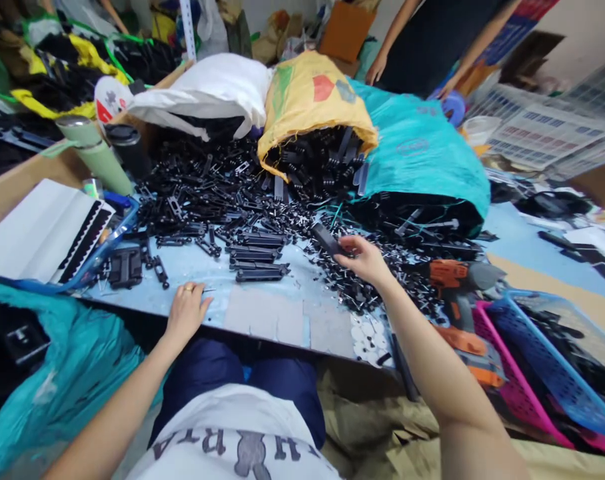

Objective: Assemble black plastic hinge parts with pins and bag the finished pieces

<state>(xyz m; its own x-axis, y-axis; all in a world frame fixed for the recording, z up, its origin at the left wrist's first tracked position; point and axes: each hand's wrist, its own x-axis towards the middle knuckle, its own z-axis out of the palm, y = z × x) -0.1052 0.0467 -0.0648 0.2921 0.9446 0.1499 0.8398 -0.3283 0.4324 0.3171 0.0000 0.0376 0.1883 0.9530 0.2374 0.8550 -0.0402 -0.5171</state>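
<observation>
My right hand point(363, 259) is closed on one end of a flat black plastic piece point(326, 239), which it holds over a pile of small black parts and metal pins point(350, 287). At the table's front edge rests my left hand point(186, 308), its fingers drawn together. A thin metal pin point(210, 290) sticks out by its fingertips; its other end is hidden. Between the hands, several assembled black plastic bars point(260, 257) lie in a stacked row. Behind them spreads a heap of black linkage-like parts point(192, 193).
White point(222, 87), yellow point(312, 87) and teal point(417, 147) sacks spill parts at the back. An orange power drill point(452, 273) stands right, beside pink point(522, 380) and blue point(557, 360) baskets. A green bottle point(95, 153) and blue tray point(120, 233) are left. Another person point(432, 47) stands behind.
</observation>
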